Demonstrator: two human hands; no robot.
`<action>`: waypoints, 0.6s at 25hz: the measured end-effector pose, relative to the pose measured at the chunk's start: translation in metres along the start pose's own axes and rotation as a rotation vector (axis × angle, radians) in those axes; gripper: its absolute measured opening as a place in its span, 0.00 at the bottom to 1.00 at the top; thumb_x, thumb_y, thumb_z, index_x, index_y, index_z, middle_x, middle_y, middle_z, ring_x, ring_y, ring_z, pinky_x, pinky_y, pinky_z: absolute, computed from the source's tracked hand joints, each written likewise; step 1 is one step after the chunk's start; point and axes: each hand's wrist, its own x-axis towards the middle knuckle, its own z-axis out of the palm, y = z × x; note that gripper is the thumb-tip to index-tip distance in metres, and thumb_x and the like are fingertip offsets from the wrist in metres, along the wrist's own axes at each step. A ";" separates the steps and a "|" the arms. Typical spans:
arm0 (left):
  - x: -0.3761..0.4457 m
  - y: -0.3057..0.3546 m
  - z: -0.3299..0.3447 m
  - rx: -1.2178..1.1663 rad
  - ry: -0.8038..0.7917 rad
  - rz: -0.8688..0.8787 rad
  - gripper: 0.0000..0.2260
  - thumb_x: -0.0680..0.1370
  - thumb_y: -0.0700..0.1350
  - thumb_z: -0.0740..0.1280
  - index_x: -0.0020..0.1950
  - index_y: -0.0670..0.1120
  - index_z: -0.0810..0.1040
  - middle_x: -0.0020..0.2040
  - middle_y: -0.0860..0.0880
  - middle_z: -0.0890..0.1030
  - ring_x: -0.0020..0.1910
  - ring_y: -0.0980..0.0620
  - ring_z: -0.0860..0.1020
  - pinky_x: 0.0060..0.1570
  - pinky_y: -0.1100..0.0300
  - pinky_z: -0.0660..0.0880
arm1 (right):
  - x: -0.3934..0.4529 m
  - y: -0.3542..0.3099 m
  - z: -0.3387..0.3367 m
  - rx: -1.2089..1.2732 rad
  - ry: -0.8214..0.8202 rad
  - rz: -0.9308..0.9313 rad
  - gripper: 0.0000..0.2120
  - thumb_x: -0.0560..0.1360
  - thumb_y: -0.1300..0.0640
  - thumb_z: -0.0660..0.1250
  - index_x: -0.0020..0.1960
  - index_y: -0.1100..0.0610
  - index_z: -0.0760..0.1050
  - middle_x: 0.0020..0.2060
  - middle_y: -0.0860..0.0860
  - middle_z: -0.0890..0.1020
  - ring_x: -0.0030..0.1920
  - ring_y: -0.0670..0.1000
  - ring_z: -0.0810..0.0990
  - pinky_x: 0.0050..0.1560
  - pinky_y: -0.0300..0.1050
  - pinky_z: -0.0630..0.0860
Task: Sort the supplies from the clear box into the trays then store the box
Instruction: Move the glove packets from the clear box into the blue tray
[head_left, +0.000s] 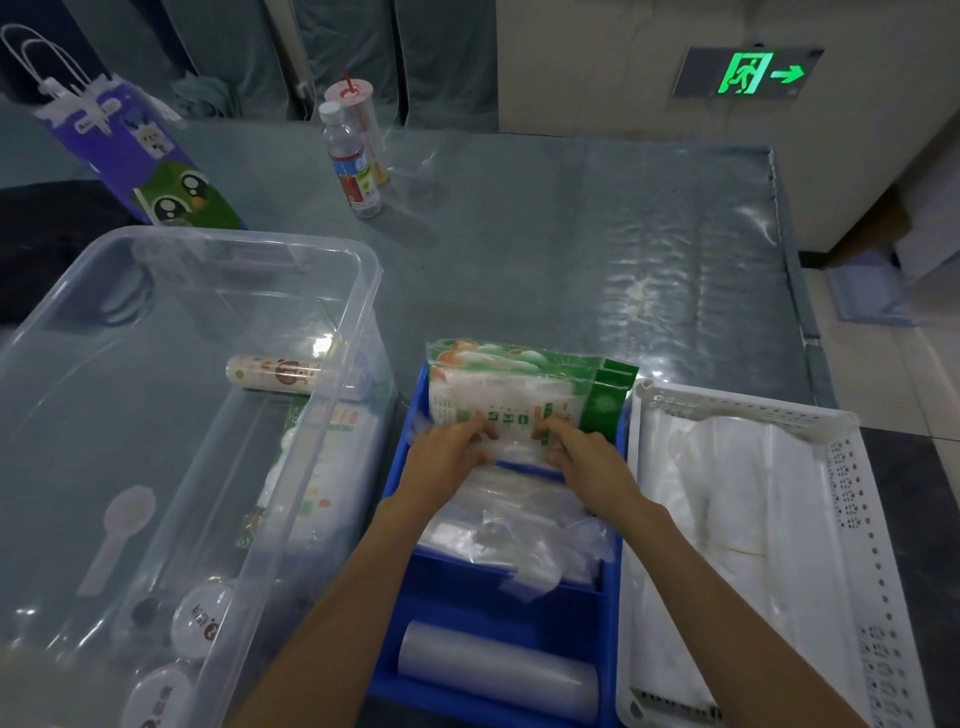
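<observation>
Left hand: the left hand (451, 453) rests on the lower edge of a stack of green-and-white printed plastic packets (519, 395), its grip closed on them, fingers curled over the clear wrapping.
Right hand: the right hand (587, 457) mirrors it just beside, fingers bent and its grip clamped on the same packets.
Packets: they stand tilted in the far compartment of the blue plastic divided tray (550, 618), leaning back over its far wall.
Blue tray, middle compartment: crumpled clear plastic bags (498, 540) lie under both wrists.
Blue tray, near compartment: a translucent roll of plastic film (496, 675) lies on its side.
White tray: a white perforated plastic basket (852, 493) touches the blue tray's right side and holds white folded plastic sheets (727, 493).
Clear box: a large transparent plastic storage box (171, 415) sits on the bench to the left of the blue tray. Inside lie a beige printed paper tube (275, 371) at the far end, another green-and-white packet (311, 467) against the right wall, a translucent plastic spoon (117, 530), and round white lidded cups (200, 618) at the near end.
Bench: a grey-green glass-topped surface (623, 249).
Far side: a clear water bottle with a white cap (350, 161), a lidded drink cup with a red straw (358, 104) behind it, and a purple-and-green paper gift bag (140, 156).
Wall: a lit green exit sign (748, 73).
</observation>
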 end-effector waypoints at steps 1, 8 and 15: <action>-0.003 0.000 -0.001 0.007 0.014 0.044 0.11 0.73 0.48 0.71 0.54 0.51 0.78 0.54 0.52 0.82 0.57 0.48 0.77 0.52 0.55 0.75 | -0.002 0.000 0.000 0.008 0.011 0.001 0.12 0.78 0.60 0.63 0.62 0.53 0.72 0.60 0.54 0.80 0.55 0.54 0.80 0.54 0.50 0.79; -0.011 0.006 0.000 0.083 0.293 0.226 0.06 0.73 0.40 0.70 0.49 0.46 0.81 0.47 0.50 0.84 0.47 0.51 0.81 0.49 0.51 0.78 | -0.013 0.001 -0.003 0.039 0.136 -0.017 0.08 0.79 0.57 0.63 0.57 0.54 0.77 0.53 0.49 0.83 0.52 0.48 0.81 0.52 0.40 0.77; -0.007 0.017 0.003 0.159 0.454 0.207 0.05 0.74 0.42 0.70 0.49 0.48 0.81 0.46 0.53 0.82 0.52 0.51 0.77 0.55 0.54 0.70 | -0.011 -0.004 -0.008 -0.147 0.370 -0.168 0.05 0.78 0.57 0.65 0.51 0.55 0.78 0.43 0.52 0.84 0.42 0.52 0.81 0.46 0.47 0.77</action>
